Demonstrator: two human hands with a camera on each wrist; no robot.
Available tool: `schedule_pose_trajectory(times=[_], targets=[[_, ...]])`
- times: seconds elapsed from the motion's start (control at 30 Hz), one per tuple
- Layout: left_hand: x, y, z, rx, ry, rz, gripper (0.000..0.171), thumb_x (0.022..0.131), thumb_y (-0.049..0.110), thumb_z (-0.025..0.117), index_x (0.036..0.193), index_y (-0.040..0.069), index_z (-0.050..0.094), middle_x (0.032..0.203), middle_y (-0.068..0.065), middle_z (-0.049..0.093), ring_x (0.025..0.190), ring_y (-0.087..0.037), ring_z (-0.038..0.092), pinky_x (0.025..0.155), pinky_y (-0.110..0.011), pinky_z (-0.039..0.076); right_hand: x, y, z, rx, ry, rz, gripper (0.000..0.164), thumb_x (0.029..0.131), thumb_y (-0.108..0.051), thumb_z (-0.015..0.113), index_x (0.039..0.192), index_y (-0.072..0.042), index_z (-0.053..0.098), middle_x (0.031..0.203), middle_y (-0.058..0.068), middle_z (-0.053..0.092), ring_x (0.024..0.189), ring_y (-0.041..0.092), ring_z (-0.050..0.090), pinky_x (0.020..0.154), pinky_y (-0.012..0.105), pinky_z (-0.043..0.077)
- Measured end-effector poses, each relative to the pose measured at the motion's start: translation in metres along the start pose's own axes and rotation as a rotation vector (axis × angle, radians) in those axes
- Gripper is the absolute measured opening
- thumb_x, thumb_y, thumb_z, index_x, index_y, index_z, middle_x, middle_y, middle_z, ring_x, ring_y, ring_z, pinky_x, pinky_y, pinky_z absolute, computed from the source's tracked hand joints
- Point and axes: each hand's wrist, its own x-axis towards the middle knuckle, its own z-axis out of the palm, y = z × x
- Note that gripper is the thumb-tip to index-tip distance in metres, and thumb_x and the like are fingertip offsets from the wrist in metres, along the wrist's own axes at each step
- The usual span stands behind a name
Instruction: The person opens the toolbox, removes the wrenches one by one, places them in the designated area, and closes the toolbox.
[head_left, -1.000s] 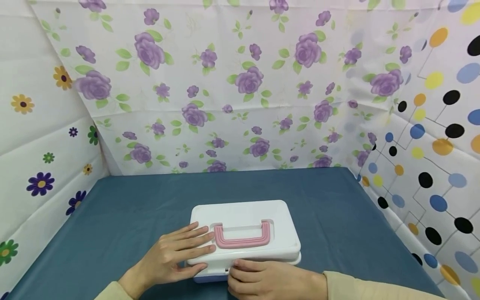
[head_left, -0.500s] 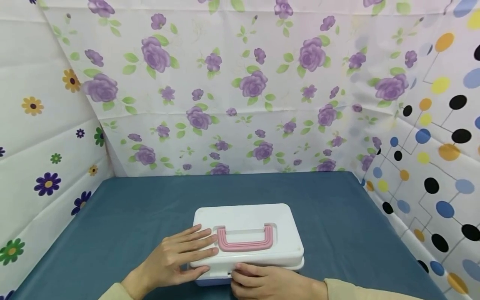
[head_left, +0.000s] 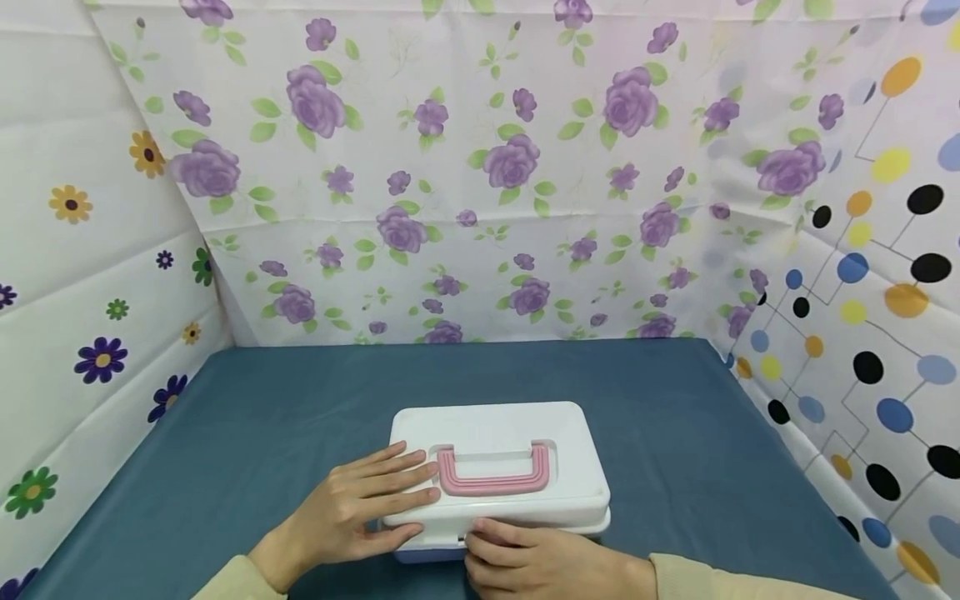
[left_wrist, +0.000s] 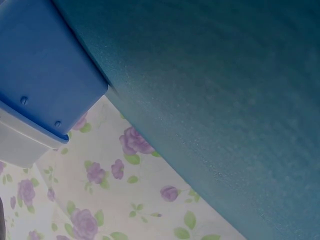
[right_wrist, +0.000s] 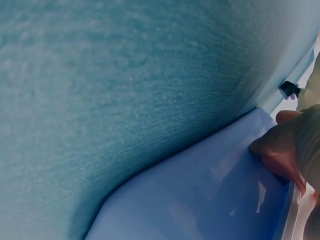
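A floral cloth spans the back of my workspace and a dotted cloth hangs at the right, both rising over a blue-covered tabletop. On the near side of that tabletop, straight in front of me, sits a box, its white lid down on a blue base. My left hand lies across the lid's left end, fingers extended and spread, thumb lower at the front; it steadies rather than grasps. My right hand works at the middle of the front, fingers curled and gripping the box at the seam between lid and base. Between my hands, a pink handle lies folded flat on top, unheld. Smallest of all, a small dark mark shows on the front beside my right fingertips; whether they cover a catch, I cannot tell. I judge the step in hand to be working the front fastening. The next move, as I read it, calls for steady left-hand pressure while my right fingers work the seam, without sliding the box.
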Motion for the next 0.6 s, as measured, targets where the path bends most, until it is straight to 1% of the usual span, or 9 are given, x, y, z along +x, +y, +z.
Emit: schedule_pose_trajectory(times=[0.3,0.43,0.6], targets=[[-0.0005,-0.0007,-0.0001,-0.023,-0.007,-0.007,0.038,0.099,0.027,0.075,0.123,-0.003,0.075,0.136,-0.019,0.067,0.131,-0.031,0.062,0.118,-0.041,0.042,0.0041,0.0000,0.0017,0.008,0.010,-0.004,0.041,0.115,-0.036,0.029,0.140,-0.024,0.059,0.147,-0.001,0.055,0.149,0.022,0.040,0.129,0.043,0.017],[-0.0018,-0.0002,0.0000,-0.036,-0.013,-0.016,0.039,0.099,0.027,0.074,0.124,-0.003,0.074,0.136,-0.018,0.067,0.131,-0.031,0.062,0.117,-0.041,0.042,0.0049,0.0002,0.0046,0.042,0.019,-0.007,0.039,0.115,-0.036,0.033,0.140,-0.025,0.061,0.147,-0.003,0.056,0.147,0.020,0.041,0.129,0.043,0.017],[-0.0024,-0.0007,-0.0003,-0.034,-0.014,-0.021,0.039,0.100,0.028,0.074,0.124,-0.003,0.075,0.134,-0.018,0.068,0.129,-0.032,0.063,0.117,-0.042,0.043,0.0075,0.0020,0.0060,0.060,-0.004,-0.012,0.039,0.115,-0.037,0.032,0.139,-0.027,0.061,0.147,-0.004,0.055,0.146,0.018,0.041,0.129,0.041,0.017]])
